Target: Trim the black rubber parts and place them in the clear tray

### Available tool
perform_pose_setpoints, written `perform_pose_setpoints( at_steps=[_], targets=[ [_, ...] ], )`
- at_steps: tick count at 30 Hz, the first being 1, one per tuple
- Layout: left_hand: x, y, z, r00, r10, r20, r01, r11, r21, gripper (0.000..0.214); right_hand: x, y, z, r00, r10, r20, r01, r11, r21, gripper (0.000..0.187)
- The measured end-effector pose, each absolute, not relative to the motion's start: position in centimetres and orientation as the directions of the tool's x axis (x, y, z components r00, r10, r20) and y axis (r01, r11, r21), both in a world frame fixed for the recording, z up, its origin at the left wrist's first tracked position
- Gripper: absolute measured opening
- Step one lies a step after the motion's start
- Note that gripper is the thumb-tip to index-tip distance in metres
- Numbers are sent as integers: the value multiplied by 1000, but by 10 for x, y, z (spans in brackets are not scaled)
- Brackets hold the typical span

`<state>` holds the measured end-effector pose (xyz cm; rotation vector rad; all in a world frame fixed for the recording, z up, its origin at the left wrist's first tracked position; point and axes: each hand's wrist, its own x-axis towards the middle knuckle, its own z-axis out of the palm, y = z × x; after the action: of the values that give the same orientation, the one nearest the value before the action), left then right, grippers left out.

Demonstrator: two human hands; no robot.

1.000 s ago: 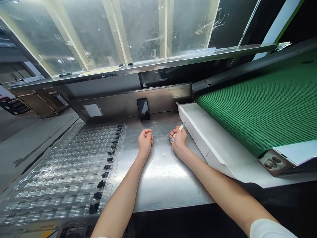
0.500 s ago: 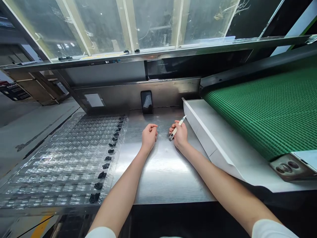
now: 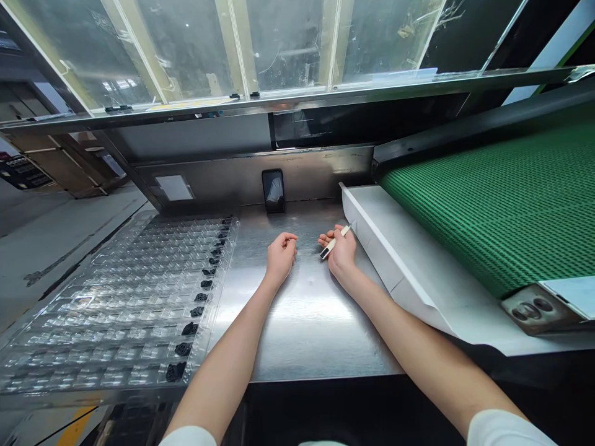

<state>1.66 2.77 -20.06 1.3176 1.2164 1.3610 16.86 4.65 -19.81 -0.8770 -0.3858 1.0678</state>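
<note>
In my right hand [image 3: 343,253] lies a cream-coloured utility knife [image 3: 331,246], its thin blade angled up and away toward the white tray wall. Several fingers of that hand are loosely curled under the handle. To the left, above the bare metal worktop [image 3: 316,322], my left hand [image 3: 280,257] is closed, thumb and fingers drawn together. What it holds, if anything, is too small or hidden to make out. Left of it sits a clear plastic blister tray [image 3: 116,297], with a column of small black parts [image 3: 189,329] in the pockets along its right side.
A dark phone [image 3: 273,191] leans upright against the metal back wall. On the right, a white chute-like tray [image 3: 395,248] runs beneath the green conveyor belt [image 3: 502,198]. Clear window panels [image 3: 288,49] in a metal frame hang over the back of the worktop.
My right hand has turned slightly and shifted a little right, tilting the utility knife flatter, with its fingers a bit looser. My left hand stays nearly still and closed.
</note>
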Motion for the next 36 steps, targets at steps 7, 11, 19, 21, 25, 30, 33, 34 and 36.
perform_pose_setpoints(
  at_steps=[7,11,19,21,25,30,33,34,36],
  targets=[
    [15,26,-200,-49,987,154,87,-149,985,15,164,43,-196,375,922,-98,-604,163,-780,17],
    [16,26,-200,-54,987,154,90,-149,985,14,168,49,-201,387,897,-214,-662,108,-742,14],
    [16,27,-201,-47,984,172,89,-168,982,14,173,49,-197,460,869,-183,-642,184,-744,15],
    [16,26,-201,-50,984,168,80,-164,983,14,172,48,-195,469,877,-105,-607,233,-759,15],
    [17,26,-200,-51,986,161,74,-157,985,12,171,49,-197,414,901,-129,-631,182,-754,18],
    [17,27,-201,-46,985,165,86,-161,983,12,173,54,-202,398,892,-215,-674,126,-727,18],
    [16,27,-202,-43,984,170,95,-165,982,13,175,55,-203,405,882,-241,-686,118,-718,17],
    [16,26,-202,-41,984,171,96,-167,981,13,176,55,-202,408,880,-242,-685,121,-718,17],
    [16,26,-202,-37,984,173,92,-169,981,14,176,54,-201,420,877,-232,-676,133,-725,16]
  ],
)
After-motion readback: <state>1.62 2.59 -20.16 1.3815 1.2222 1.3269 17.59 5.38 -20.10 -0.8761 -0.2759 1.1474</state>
